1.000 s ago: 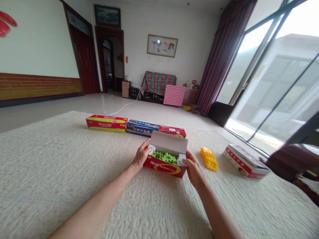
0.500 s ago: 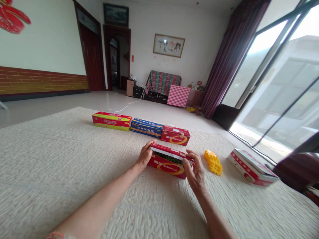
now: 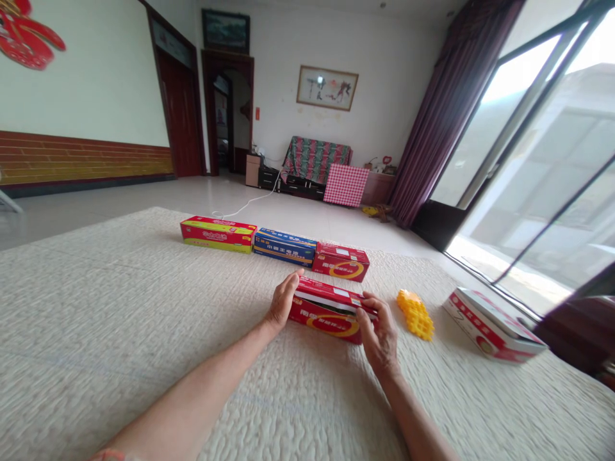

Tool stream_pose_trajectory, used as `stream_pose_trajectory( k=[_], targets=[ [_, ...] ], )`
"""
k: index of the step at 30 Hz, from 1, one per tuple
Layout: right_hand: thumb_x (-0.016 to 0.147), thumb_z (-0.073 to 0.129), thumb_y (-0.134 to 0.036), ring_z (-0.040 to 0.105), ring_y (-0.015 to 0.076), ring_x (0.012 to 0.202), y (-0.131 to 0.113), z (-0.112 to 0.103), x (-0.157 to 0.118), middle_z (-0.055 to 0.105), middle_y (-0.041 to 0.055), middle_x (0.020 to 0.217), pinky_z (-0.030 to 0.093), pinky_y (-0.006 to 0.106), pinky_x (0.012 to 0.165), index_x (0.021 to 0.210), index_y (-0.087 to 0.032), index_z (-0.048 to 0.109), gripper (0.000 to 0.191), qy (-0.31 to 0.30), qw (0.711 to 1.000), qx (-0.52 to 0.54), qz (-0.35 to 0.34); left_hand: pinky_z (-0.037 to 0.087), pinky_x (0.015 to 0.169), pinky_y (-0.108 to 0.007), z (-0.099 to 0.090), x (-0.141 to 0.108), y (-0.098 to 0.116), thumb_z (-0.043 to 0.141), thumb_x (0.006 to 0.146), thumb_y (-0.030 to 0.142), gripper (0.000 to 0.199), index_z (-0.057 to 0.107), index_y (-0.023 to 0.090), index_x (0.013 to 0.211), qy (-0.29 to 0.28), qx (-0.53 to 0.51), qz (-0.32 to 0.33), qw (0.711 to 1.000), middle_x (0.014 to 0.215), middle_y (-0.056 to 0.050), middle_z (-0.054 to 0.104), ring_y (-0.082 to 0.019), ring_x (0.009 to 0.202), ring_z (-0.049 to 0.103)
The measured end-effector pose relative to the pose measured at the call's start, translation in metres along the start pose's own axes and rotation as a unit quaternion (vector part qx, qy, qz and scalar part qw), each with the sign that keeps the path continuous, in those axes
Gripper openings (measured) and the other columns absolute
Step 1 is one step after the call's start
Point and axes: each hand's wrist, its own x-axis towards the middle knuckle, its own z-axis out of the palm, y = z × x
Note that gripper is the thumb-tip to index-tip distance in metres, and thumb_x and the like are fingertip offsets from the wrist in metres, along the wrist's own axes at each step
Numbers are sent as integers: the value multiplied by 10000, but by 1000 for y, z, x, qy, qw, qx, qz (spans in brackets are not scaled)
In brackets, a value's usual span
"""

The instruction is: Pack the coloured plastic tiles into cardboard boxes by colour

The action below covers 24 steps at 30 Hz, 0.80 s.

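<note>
A red box with a yellow ring and white lettering rests on the cream quilted cover. Its lid is partly down, with a thin gap along the front edge. My left hand holds the box's left end, fingers at the top corner. At the right end, my right hand grips the lid and front corner between thumb and fingers. Just beyond stand a similar red box, a blue box and a red and yellow-green box, end to end in a row.
A yellow lattice-like object lies right of my right hand. Farther right is a white and red box. A dark maroon object stands at the right edge. Beyond the cover, a white cable runs over the floor.
The lid of the red box between my hands has come down, and the gap at its front is narrower. Both hands remain at the box's ends.
</note>
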Motion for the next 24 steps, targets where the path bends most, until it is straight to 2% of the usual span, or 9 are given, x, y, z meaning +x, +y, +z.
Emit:
stream_pose_trajectory(
  k=[5,10,17,24],
  targets=[
    [844,546,-329,553,240,1072,2,0,-1,556,101,1203,463,414,874,974,-222,548,168,-1,1000,-3,2,343,1077,-380,-1,1,3,426,895,489,505,582,151,1236,-7,111,35,993,1284,-98,600,-245,1228,508],
    [839,553,-317,556,236,1063,-1,0,-1,571,95,1175,463,397,863,955,-221,566,151,2,1000,-5,-2,330,1093,-363,-3,3,0,371,909,495,542,552,129,1265,-11,155,48,987,1317,-114,571,-227,1259,482],
    [849,543,-298,552,225,1051,-5,1,0,584,91,1144,451,390,867,936,-214,580,127,4,1000,-9,-12,318,1102,-356,-4,5,2,371,896,534,589,524,125,1292,-34,137,27,990,1351,-112,540,-227,1280,458],
    [864,506,-323,513,244,1109,-7,2,-1,558,101,1182,383,453,959,890,-208,575,137,21,999,-23,-26,355,1064,-368,-8,4,1,397,901,490,532,525,157,1297,-61,88,4,994,1286,-83,598,-242,1231,501]
  ],
)
